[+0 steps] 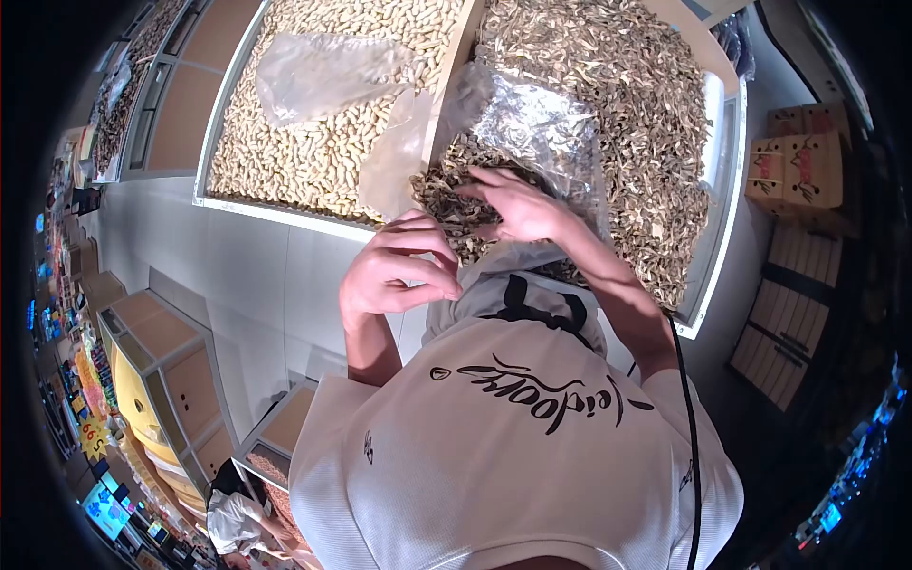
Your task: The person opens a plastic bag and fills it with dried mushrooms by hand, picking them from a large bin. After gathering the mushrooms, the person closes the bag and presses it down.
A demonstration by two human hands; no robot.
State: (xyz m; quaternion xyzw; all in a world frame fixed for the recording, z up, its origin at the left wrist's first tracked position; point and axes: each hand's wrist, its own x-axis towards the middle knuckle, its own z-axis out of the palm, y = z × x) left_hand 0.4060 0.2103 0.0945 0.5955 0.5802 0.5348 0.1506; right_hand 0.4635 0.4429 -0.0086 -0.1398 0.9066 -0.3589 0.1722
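My right hand (521, 207) reaches into a pile of dark, dried, curled pieces (446, 201) at the front of the bin, with its fingers spread among them. To its left, my left hand (401, 266) hovers by the bin's front edge, its fingers curled in toward the thumb. What those fingers hold, if anything, cannot be made out. A clear, shiny plastic bag (532, 119) lies on the dried pieces just beyond my right hand. Another translucent plastic sheet (394, 157) rests over the peanuts (285, 157) near the divider.
A wooden divider (451, 81) separates peanuts from dried pieces (655, 171). A further plastic bag (323, 76) lies on the peanuts. Cardboard boxes (798, 171) are stacked at the right. Wooden-panelled display units (176, 356) stand at the left. Another person (242, 522) is at the lower left.
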